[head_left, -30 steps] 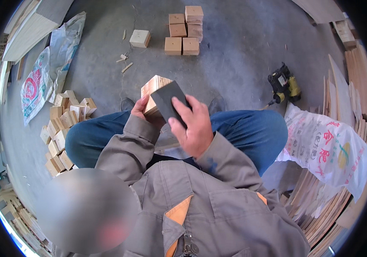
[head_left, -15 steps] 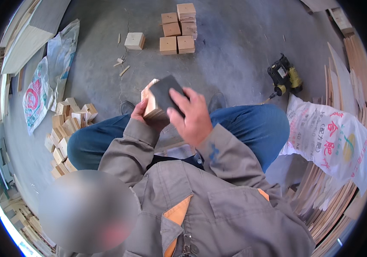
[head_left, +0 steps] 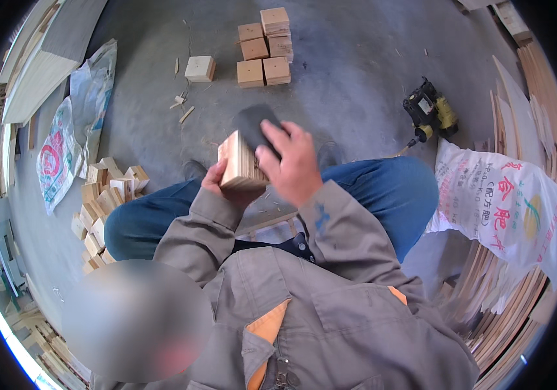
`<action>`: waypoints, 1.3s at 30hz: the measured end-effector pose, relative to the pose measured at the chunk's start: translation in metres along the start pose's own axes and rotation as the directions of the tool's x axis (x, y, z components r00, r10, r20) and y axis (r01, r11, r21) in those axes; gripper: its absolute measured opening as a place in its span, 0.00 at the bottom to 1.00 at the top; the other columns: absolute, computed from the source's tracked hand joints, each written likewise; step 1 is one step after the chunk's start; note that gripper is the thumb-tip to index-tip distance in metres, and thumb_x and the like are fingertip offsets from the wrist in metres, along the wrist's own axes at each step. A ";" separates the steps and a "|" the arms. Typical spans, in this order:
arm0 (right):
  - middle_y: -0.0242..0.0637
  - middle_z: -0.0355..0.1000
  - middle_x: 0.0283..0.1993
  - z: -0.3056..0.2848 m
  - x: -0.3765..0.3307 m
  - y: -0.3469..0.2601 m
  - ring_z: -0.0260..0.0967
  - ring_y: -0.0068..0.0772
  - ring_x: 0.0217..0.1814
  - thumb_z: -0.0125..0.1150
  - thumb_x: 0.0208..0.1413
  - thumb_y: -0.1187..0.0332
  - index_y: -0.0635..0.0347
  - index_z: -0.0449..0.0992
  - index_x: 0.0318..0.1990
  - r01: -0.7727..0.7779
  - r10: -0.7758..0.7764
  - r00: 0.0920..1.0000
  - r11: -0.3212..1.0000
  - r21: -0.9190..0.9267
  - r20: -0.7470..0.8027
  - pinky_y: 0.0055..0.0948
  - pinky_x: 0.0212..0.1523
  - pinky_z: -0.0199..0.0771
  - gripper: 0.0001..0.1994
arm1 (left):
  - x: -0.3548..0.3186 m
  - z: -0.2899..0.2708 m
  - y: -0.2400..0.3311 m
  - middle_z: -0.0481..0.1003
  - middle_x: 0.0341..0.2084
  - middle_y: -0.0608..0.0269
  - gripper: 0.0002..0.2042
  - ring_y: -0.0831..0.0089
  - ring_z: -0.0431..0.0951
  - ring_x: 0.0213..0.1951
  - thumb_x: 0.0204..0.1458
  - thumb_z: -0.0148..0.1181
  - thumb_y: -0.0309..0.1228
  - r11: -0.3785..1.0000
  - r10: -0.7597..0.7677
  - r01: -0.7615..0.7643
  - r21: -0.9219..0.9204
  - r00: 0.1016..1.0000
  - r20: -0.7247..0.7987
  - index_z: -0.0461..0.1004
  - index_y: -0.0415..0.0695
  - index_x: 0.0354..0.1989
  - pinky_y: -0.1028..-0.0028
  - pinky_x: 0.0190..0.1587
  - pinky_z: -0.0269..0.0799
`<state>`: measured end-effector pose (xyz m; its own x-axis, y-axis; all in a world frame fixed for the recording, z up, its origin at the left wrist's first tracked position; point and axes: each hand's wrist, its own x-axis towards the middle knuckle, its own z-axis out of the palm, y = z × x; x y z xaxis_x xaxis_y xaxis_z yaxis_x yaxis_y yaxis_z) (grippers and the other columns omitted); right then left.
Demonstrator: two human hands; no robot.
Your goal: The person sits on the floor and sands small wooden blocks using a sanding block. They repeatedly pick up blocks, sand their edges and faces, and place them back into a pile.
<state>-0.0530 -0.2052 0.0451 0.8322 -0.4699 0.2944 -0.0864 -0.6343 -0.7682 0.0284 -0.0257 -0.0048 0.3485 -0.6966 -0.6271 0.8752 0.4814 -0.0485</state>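
- Head view looks down on a seated person in a grey jacket and blue jeans, with a concrete floor [head_left: 356, 84] ahead of the knees.
- Left hand [head_left: 217, 185] is wrapped around the lower end of a pale wood block [head_left: 239, 162], fingers curled shut on it, holding it up above the lap.
- Right hand [head_left: 295, 162] is clamped on a dark sanding pad [head_left: 256, 127], pressing it against the block's top face; the pad is blurred.
- Block sits between both hands, tilted, clear of the floor.
- Stacked blocks [head_left: 265, 45] stand in a tidy group on the floor, well ahead of the hands.
- One single block [head_left: 199, 68] lies just to their left, with a few splinters near it.
- Loose pile of blocks [head_left: 106, 201] lies by the left knee.
- Yellow and black power tool [head_left: 429, 112] rests on the floor to the right.
- White printed sack [head_left: 506, 201] lies beside the right thigh, over a fan of thin wood strips [head_left: 499, 305].
- Another printed bag [head_left: 57, 156] lies far left, near leaning boards [head_left: 44, 65].
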 end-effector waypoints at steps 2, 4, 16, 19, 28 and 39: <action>0.63 0.69 0.59 0.005 0.007 0.030 0.67 0.62 0.58 0.65 0.59 0.61 0.59 0.77 0.61 -0.096 0.096 0.995 0.995 0.006 -0.008 0.50 0.62 0.68 0.23 | -0.003 0.008 -0.011 0.68 0.66 0.49 0.35 0.42 0.69 0.65 0.55 0.55 0.44 0.993 -0.020 0.020 0.119 1.000 -0.006 0.62 0.48 0.73 0.37 0.67 0.62; 0.63 0.70 0.58 0.001 0.005 0.024 0.67 0.62 0.58 0.64 0.60 0.60 0.59 0.77 0.62 -0.100 0.100 0.995 0.995 -0.006 -0.022 0.52 0.61 0.68 0.24 | -0.002 0.010 -0.009 0.68 0.66 0.48 0.35 0.43 0.69 0.65 0.55 0.56 0.44 0.992 0.008 -0.007 0.125 1.000 -0.011 0.62 0.48 0.73 0.37 0.68 0.61; 0.62 0.70 0.58 0.009 0.017 0.040 0.68 0.62 0.58 0.65 0.59 0.61 0.62 0.77 0.60 -0.178 0.180 0.984 0.980 0.094 -0.008 0.48 0.62 0.68 0.24 | 0.002 0.005 -0.009 0.70 0.66 0.51 0.33 0.44 0.70 0.64 0.55 0.56 0.45 0.994 -0.049 0.051 0.094 0.999 -0.016 0.67 0.48 0.70 0.36 0.65 0.63; 0.64 0.69 0.57 -0.002 -0.012 0.014 0.68 0.64 0.56 0.66 0.57 0.61 0.60 0.77 0.61 -0.065 0.064 0.998 0.997 -0.029 -0.018 0.52 0.60 0.68 0.25 | 0.008 0.012 -0.005 0.71 0.64 0.49 0.33 0.44 0.71 0.64 0.54 0.57 0.44 0.990 0.078 -0.067 0.125 0.993 -0.090 0.66 0.46 0.70 0.36 0.66 0.63; 0.62 0.69 0.58 0.011 0.002 0.025 0.67 0.62 0.57 0.67 0.57 0.62 0.59 0.77 0.62 -0.087 0.088 0.996 0.995 0.057 -0.029 0.50 0.60 0.68 0.25 | 0.001 0.001 -0.002 0.68 0.66 0.46 0.38 0.42 0.69 0.65 0.52 0.61 0.43 0.993 -0.025 0.017 0.117 0.997 0.070 0.61 0.45 0.73 0.36 0.67 0.62; 0.59 0.66 0.61 -0.012 -0.015 -0.027 0.66 0.59 0.59 0.68 0.57 0.63 0.57 0.77 0.62 0.127 -0.140 0.985 0.984 0.124 0.100 0.49 0.62 0.67 0.25 | 0.002 0.015 0.013 0.70 0.65 0.48 0.37 0.46 0.71 0.65 0.53 0.58 0.45 0.990 0.089 -0.088 0.113 0.996 -0.008 0.61 0.43 0.73 0.41 0.69 0.63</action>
<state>-0.0696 -0.1887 0.0684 0.8868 -0.3123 0.3405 0.0888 -0.6080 -0.7890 0.0455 -0.0293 0.0052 0.4227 -0.6467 -0.6349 0.8734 0.4777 0.0950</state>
